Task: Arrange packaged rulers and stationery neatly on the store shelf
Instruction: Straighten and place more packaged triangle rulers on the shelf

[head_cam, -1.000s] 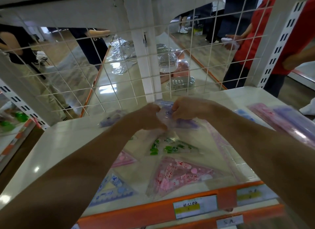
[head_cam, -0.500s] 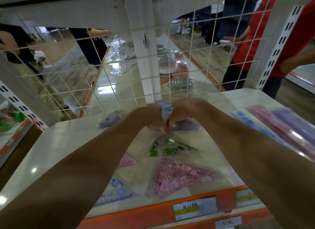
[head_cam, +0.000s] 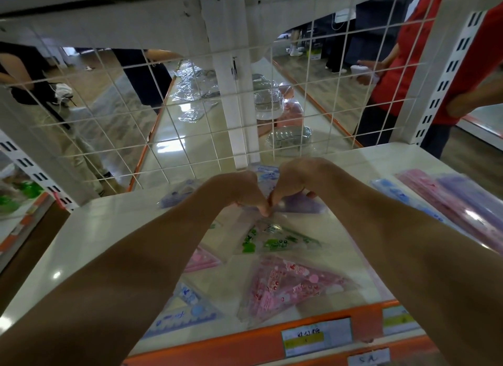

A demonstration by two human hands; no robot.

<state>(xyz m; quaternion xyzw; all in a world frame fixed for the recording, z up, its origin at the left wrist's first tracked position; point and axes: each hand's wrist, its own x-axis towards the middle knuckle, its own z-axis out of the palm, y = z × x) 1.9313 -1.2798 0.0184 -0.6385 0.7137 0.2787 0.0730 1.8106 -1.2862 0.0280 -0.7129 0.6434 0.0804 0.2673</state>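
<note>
While left hand [head_cam: 234, 191] and right hand [head_cam: 296, 179] pinched purple ruler packet [head_cam: 300, 206] on shelf [head_cam: 109, 229], I seemed mid-straightening; next needed flat, aligned release.

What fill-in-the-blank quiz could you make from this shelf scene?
1. The shelf's front edge is coloured ____.
2. The left hand and right hand pinch clear plastic; the triangle ruler just nearer the camera is printed in ____.
3. The triangle pack nearest the price label is ____.
4. The bystander at far right wears a ____ top.
Missing words: orange; green; pink; red.
</note>
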